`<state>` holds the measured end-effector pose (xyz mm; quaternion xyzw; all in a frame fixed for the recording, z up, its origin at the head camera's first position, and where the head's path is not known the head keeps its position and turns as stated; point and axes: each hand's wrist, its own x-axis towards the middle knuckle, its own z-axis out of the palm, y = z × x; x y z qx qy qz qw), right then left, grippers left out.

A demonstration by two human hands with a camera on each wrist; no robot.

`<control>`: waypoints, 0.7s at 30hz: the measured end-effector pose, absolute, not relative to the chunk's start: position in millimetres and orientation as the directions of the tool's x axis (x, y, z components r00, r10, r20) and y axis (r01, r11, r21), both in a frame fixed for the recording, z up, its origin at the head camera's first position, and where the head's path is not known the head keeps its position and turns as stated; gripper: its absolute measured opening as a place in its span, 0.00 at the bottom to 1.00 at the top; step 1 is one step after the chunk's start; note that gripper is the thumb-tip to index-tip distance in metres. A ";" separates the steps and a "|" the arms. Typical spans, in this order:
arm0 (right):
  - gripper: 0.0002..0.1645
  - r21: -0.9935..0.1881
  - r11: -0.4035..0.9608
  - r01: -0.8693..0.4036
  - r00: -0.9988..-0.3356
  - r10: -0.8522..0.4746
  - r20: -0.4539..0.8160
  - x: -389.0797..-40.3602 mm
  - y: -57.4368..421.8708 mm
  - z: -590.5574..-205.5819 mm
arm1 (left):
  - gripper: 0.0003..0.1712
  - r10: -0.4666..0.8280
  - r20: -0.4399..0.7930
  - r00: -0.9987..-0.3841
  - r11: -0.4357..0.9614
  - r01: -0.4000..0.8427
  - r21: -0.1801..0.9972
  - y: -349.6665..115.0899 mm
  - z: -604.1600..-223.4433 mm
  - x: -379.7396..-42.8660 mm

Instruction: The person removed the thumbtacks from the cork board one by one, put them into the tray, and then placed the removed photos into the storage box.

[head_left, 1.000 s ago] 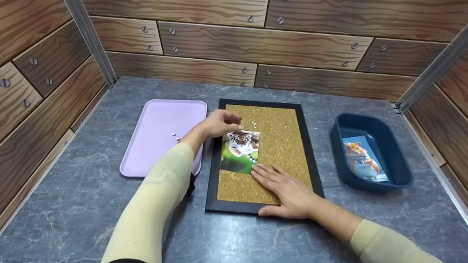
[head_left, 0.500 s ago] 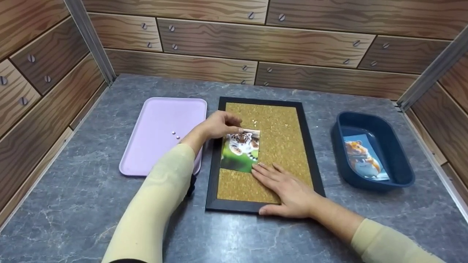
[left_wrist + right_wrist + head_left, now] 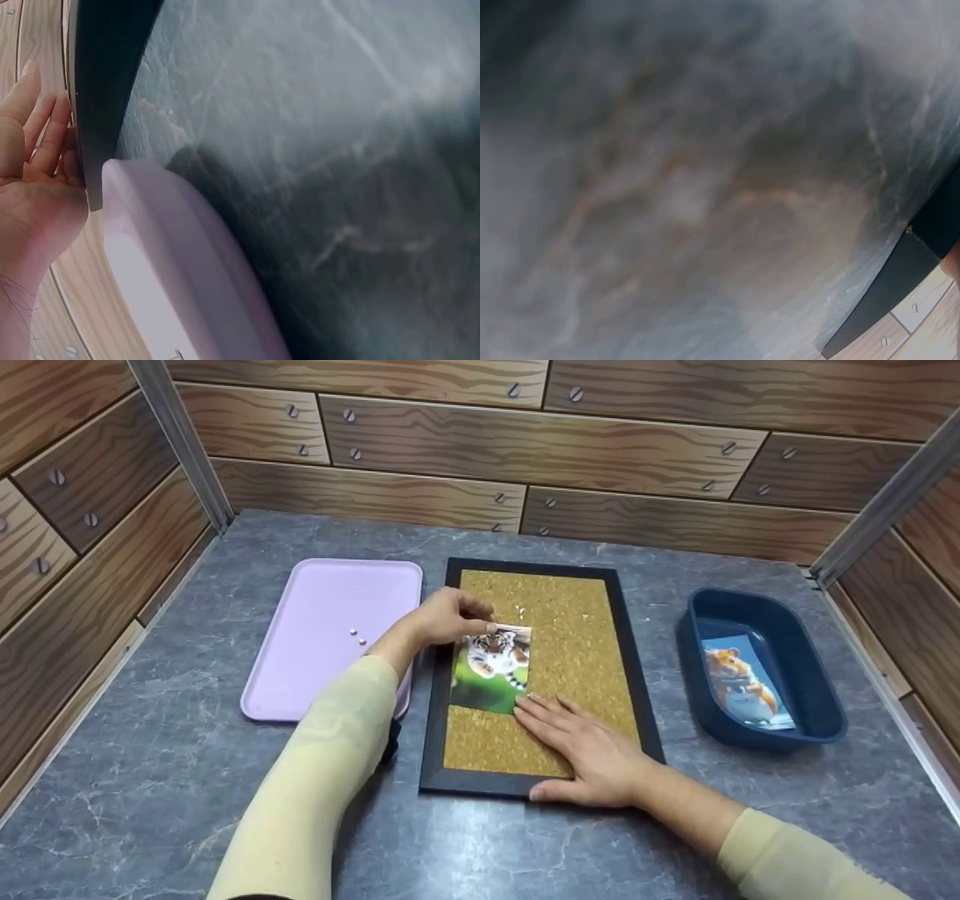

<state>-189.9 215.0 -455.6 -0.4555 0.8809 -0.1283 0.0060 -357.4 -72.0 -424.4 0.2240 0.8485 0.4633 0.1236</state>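
A tiger photo (image 3: 491, 671) lies on the left part of a black-framed cork board (image 3: 577, 675). My left hand (image 3: 454, 615) reaches over the board's left frame, its thumb at the photo's top edge and its fingers loosely bent beyond. In the left wrist view the left hand (image 3: 37, 157) shows relaxed fingers apart from the thumb, beside the dark frame. My right hand (image 3: 585, 750) lies flat, fingertips at the photo's lower right corner and thumb on the near frame edge. Only a sliver of that hand (image 3: 951, 262) appears in the right wrist view.
A lilac tray (image 3: 322, 607) with two small silvery pieces (image 3: 358, 637) lies left of the board, partly under my left forearm. To the right stands a dark blue bin (image 3: 814, 690) holding a hamster picture (image 3: 742, 686). Small white bits (image 3: 520, 612) dot the cork.
The view shifts slightly. Both hands and the tiger photo keep practically the same places on the board.
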 end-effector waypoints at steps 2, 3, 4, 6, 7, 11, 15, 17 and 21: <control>0.62 -0.229 0.550 -0.803 -0.583 -0.805 0.110 -189.9 215.5 -455.5 | 0.24 0.494 -0.003 -0.870 0.471 0.264 0.841 -71.6 -424.1 -357.7; 0.62 -0.227 0.549 -0.804 -0.581 -0.806 0.111 -189.8 215.4 -455.5 | 0.24 0.492 -0.005 -0.871 0.472 0.261 0.842 -71.5 -423.9 -357.6; 0.62 -0.225 0.548 -0.806 -0.580 -0.807 0.113 -190.0 215.5 -455.7 | 0.24 0.490 -0.009 -0.872 0.473 0.257 0.843 -71.5 -423.7 -357.5; 0.62 -0.223 0.548 -0.806 -0.579 -0.807 0.112 -189.9 215.6 -455.7 | 0.23 0.486 -0.013 -0.874 0.471 0.249 0.846 -71.6 -423.4 -357.2; 0.62 -0.223 0.548 -0.806 -0.580 -0.807 0.111 -189.8 215.6 -455.7 | 0.23 0.486 -0.015 -0.874 0.469 0.246 0.848 -71.6 -423.2 -357.0; 0.62 -0.222 0.552 -0.804 -0.583 -0.805 0.108 -189.5 215.2 -455.6 | 0.24 0.485 -0.005 -0.875 0.461 0.251 0.851 -70.7 -423.3 -357.3; 0.62 -0.216 0.552 -0.805 -0.582 -0.806 0.110 -189.5 215.0 -455.7 | 0.25 0.478 0.001 -0.878 0.461 0.252 0.851 -69.8 -422.8 -356.6; 0.62 -0.213 0.553 -0.806 -0.582 -0.805 0.111 -189.4 215.1 -455.9 | 0.24 0.476 0.000 -0.879 0.454 0.246 0.856 -69.3 -422.1 -355.8; 0.62 -0.219 0.551 -0.805 -0.583 -0.804 0.117 -189.2 215.1 -455.9 | 0.24 0.472 0.016 -0.881 0.430 0.246 0.869 -67.7 -421.6 -354.8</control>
